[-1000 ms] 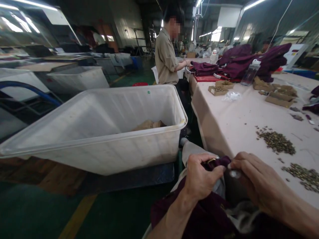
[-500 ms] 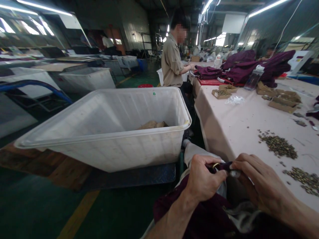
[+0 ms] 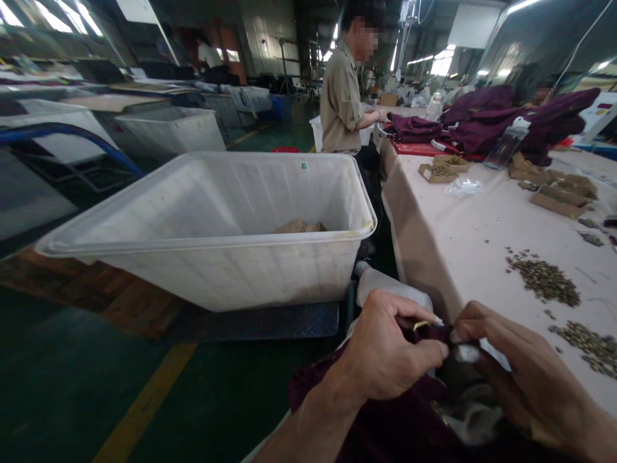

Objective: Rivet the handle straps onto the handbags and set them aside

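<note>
While my left hand (image 3: 385,350) and right hand (image 3: 525,379) together pinched the maroon garment (image 3: 385,424), heaped fittings (image 3: 542,281) lay unused nearby.

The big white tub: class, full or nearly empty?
Nearly empty: the white tub shows bare inner walls, with only a small brown bundle at its bottom.

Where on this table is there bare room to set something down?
Bare: the table's left side between the plastic bag and the metal-piece piles. Crowded: cardboard boxes and purple garments at the far end; left hand and right hand pinch dark fabric at the near edge.
</note>
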Available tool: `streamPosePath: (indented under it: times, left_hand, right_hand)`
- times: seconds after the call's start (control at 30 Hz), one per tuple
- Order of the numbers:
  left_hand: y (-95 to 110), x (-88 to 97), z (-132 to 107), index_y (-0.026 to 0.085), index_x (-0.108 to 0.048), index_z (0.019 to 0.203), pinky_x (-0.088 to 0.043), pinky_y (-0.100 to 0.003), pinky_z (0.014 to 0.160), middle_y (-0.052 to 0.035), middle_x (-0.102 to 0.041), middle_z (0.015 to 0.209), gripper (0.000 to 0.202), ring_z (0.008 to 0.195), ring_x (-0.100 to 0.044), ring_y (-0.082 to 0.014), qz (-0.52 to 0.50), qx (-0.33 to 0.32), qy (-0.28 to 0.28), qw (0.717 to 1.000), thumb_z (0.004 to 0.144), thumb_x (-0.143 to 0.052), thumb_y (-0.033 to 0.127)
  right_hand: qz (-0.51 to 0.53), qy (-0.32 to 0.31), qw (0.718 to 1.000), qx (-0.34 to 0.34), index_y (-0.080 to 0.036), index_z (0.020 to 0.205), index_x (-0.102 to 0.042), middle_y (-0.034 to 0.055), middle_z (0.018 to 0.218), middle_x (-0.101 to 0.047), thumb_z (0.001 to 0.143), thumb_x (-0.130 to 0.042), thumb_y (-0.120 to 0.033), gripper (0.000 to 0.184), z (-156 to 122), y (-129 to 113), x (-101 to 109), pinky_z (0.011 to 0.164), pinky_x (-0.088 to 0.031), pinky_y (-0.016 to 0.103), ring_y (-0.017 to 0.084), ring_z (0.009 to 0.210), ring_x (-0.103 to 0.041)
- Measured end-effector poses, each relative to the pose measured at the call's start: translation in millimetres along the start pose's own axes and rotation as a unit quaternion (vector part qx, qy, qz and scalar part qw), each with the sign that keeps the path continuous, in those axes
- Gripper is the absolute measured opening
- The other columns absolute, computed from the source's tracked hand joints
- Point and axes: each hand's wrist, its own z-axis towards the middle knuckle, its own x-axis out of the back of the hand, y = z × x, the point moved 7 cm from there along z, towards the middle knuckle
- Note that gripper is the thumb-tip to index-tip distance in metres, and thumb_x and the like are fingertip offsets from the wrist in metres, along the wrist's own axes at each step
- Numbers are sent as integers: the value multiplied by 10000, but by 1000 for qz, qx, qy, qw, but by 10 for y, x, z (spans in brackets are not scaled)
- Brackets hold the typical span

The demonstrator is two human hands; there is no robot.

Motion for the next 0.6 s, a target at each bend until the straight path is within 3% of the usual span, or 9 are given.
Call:
streamPosePath:
  times: [0.23,0.43,0.6]
  left_hand:
    - [-88,7,18,109,-789,832,-340,-221,494,12,-625,574,185,496,-519,-101,-56,26,-27,998,670,-788,197]
    - [-88,-26,-1,120,-786,803,-313,-226,487,14,-624,566,156,495,-524,-105,-26,32,-20,999,682,-766,217]
    - [-51,-43,-19,125,-768,753,-301,-225,485,19,-588,572,131,521,-502,-102,7,29,-18,999,684,-756,236]
  right_hand:
    - [54,14,995,-82,-236,1018,-544,24,883,-587,1031,-457,-245,89,-35,148,1,620,-454,255,156,741,-582]
    - [31,-7,999,-43,-231,1032,-534,20,899,-562,1000,-482,-154,98,-81,133,-15,623,-448,257,138,711,-548]
    - [2,-12,1000,-13,-227,1064,-551,50,931,-603,958,-511,-88,179,-91,39,-19,685,-487,283,169,799,-594]
